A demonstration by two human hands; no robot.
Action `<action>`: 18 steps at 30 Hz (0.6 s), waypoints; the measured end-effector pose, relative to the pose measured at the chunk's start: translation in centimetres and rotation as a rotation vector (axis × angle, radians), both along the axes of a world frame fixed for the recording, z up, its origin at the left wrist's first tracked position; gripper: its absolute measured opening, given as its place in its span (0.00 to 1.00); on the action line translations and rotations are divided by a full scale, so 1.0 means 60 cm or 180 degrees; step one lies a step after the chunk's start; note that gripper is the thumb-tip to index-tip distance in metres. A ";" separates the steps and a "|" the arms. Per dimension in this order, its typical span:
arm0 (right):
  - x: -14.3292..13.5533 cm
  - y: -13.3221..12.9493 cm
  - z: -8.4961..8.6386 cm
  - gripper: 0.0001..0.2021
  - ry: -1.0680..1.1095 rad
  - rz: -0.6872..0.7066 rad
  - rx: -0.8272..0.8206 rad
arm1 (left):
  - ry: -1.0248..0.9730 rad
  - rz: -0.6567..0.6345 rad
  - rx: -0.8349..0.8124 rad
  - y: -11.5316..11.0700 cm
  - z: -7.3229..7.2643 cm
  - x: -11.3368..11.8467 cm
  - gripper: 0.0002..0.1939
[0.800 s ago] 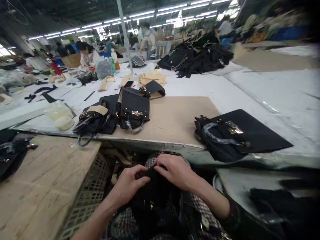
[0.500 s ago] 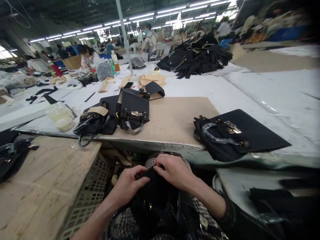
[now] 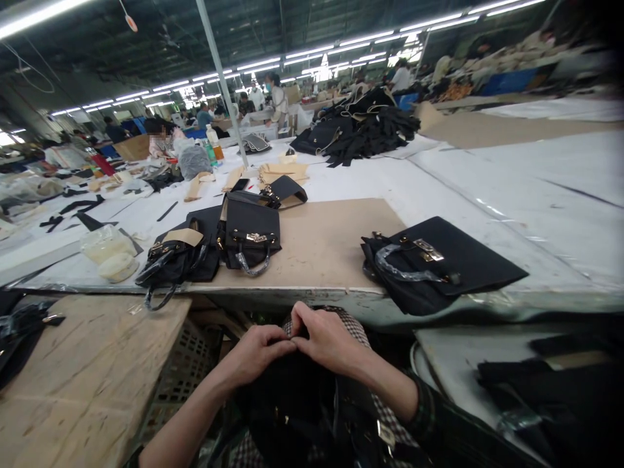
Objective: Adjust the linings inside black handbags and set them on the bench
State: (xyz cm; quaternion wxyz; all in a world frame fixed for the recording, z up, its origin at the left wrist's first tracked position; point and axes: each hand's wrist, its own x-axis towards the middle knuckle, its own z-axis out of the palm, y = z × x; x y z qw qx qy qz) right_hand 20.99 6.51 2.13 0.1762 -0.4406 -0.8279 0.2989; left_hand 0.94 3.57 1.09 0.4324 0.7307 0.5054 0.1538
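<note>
A black handbag (image 3: 287, 396) with gold-coloured metal fittings lies on my lap over checked cloth. My left hand (image 3: 260, 348) pinches its upper edge between thumb and fingers. Right beside it, my right hand (image 3: 319, 335) grips the same edge, and the fingertips of both hands nearly meet. The bag's lower part is dark and hard to make out. On the table edge ahead, another black handbag (image 3: 439, 260) lies to the right, its handle wrapped in clear plastic. Two more stand to the left: an upright black handbag (image 3: 251, 227) and a slumped black handbag (image 3: 168, 257).
The white table (image 3: 487, 195) runs across in front, with a brown board (image 3: 331, 240) on it. A dark pile of bag pieces (image 3: 365, 127) lies farther back beyond a metal pole (image 3: 219, 78). At left is a wooden bench (image 3: 92, 351); a plastic crate (image 3: 182, 364) stands beside it.
My hands have come closer together on the bag's edge, the left thumb now pressing against it. The camera view has tilted up and shifted slightly right.
</note>
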 end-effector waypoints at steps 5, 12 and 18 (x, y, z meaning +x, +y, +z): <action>0.023 -0.035 0.007 0.10 0.0141 0.0175 0.0331 | 0.0611 -0.0194 0.1000 -0.011 -0.005 0.014 0.16; 0.055 -0.175 0.000 0.20 -0.0025 -0.0361 0.1690 | 0.1535 0.0013 0.1228 -0.018 0.001 0.030 0.18; 0.053 -0.241 -0.060 0.40 -0.0111 -0.0831 0.1378 | 0.0166 -0.0100 -0.0325 0.018 -0.022 0.033 0.19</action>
